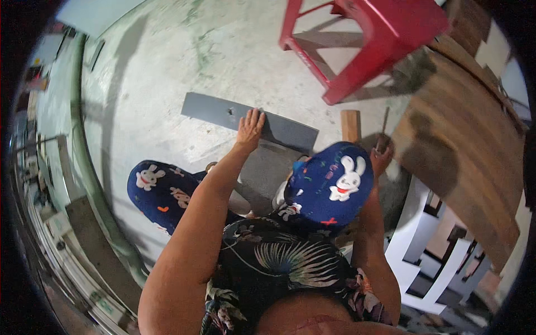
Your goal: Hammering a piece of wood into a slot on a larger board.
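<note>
A long, flat grey board (209, 108) lies slantwise on the floor in front of my knees. It has a small dark mark or hole left of its middle. My left hand (250, 131) rests on the board with its fingers stretched out flat. Beyond my right knee, my right hand (381, 158) is closed round a slim tool (386, 120) with a thin shaft pointing up and away; its grip end is mostly hidden, and I cannot tell its exact kind. Just left of that tool lies a small brown wooden block (350, 125).
A red plastic stool (385, 39) stands at the far right. Brown wooden sheets (463, 151) lean or lie along the right, with white cut-out panels (419, 245) below them. A green pipe-like edge (84, 145) and stacked long profiles (67, 245) line the left.
</note>
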The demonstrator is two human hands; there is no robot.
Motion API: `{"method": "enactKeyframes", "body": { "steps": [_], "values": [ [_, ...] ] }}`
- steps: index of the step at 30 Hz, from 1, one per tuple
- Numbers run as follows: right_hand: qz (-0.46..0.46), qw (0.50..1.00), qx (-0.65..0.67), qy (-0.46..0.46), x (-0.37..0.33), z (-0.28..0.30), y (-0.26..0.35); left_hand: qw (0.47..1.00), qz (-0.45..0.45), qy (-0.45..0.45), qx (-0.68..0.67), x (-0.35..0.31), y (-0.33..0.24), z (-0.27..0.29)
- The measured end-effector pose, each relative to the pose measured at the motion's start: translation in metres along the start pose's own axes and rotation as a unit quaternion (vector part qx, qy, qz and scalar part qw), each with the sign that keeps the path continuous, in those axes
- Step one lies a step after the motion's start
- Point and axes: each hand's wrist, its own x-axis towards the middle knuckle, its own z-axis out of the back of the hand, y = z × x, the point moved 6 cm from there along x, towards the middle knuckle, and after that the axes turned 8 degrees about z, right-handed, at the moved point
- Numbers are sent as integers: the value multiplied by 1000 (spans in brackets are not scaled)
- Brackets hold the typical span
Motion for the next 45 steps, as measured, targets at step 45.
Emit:
{"method": "enactKeyframes", "body": {
  "steps": [45],
  "values": [
    [465,837,220,185,29,269,452,980,36,-176,-88,-56,24,319]
  ]
}}
